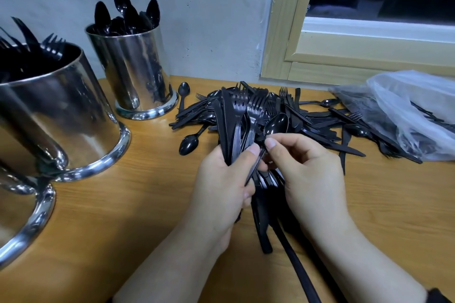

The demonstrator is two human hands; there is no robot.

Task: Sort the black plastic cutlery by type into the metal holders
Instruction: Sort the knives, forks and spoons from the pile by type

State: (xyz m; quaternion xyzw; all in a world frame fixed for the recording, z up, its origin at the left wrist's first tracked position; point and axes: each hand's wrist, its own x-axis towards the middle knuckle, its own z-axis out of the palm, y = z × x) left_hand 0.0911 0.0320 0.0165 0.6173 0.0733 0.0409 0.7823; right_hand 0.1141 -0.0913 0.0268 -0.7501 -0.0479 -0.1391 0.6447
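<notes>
Two hands meet: left hand holds a bunch, right hand pinches one upright spoon beside it.

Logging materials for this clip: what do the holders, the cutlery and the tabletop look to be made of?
Spoon holder and fork holder: polished metal, probably stainless steel; mirror-like reflections. Cutlery pile and the spoon pinched by the right hand: glossy black plastic; thin, moulded, sharp highlights. Table: wood-grain surface, likely laminate; solid wood cannot be ruled out.
</notes>
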